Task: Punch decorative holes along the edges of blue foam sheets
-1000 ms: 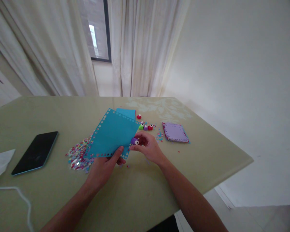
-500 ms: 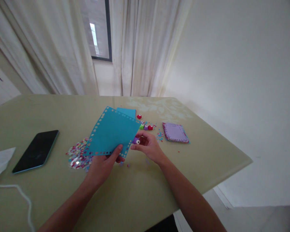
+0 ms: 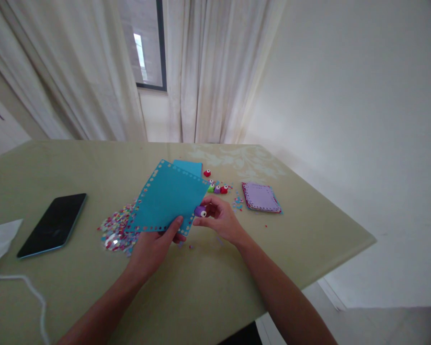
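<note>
My left hand (image 3: 154, 247) pinches the near edge of a blue paper sheet (image 3: 168, 196) with small holes punched along its border, held tilted above the table. My right hand (image 3: 219, 218) is closed on a small purple craft punch (image 3: 200, 211) set against the sheet's right edge. A second blue sheet (image 3: 190, 166) shows behind the first.
A heap of coloured punched bits (image 3: 117, 230) lies under the sheet's left side. Small green, purple and red punches (image 3: 217, 189) sit behind my right hand, and another red punch (image 3: 207, 173) further back. A stack of lilac papers (image 3: 260, 196) lies right, a black phone (image 3: 53, 224) left, on the beige table (image 3: 208, 282).
The blue sheet shifted slightly in my left hand. The purple punch in my right hand stays at the sheet's right edge, moved only a little.
</note>
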Demonstrator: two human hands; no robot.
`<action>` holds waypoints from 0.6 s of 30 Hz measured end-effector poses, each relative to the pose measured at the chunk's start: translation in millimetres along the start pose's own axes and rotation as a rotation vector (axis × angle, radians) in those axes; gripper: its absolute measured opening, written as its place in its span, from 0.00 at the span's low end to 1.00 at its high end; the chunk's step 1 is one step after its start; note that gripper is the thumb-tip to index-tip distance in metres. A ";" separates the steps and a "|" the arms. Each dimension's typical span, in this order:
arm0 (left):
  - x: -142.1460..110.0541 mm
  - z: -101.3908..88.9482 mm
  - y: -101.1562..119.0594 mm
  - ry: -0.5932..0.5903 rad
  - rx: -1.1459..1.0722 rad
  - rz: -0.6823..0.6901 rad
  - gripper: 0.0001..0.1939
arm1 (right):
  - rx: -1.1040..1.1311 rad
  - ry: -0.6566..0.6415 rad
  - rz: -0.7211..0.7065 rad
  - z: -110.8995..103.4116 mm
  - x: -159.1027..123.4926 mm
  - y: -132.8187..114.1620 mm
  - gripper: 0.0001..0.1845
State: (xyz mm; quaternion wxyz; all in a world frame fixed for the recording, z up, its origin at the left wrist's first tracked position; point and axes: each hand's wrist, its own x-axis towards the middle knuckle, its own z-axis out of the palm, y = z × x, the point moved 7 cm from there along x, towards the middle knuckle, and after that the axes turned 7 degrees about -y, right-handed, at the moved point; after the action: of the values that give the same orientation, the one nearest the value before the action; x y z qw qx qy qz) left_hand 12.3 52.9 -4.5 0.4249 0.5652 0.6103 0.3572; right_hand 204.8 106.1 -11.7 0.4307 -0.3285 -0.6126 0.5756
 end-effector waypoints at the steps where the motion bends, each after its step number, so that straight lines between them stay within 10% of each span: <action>1: -0.2 0.3 -0.2 -0.003 0.014 -0.004 0.24 | 0.015 0.005 0.005 0.0 0.0 0.2 0.27; 18: -1.8 9.3 5.8 -0.059 -0.019 -0.012 0.20 | 0.262 -0.001 0.211 3.3 -1.7 13.4 0.25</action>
State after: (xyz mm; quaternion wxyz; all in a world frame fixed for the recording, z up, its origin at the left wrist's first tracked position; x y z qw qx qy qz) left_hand 23.2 51.4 -2.5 0.4503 0.5675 0.5976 0.3436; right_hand 201.3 104.8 -25.0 0.4068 -0.3318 -0.4947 0.6927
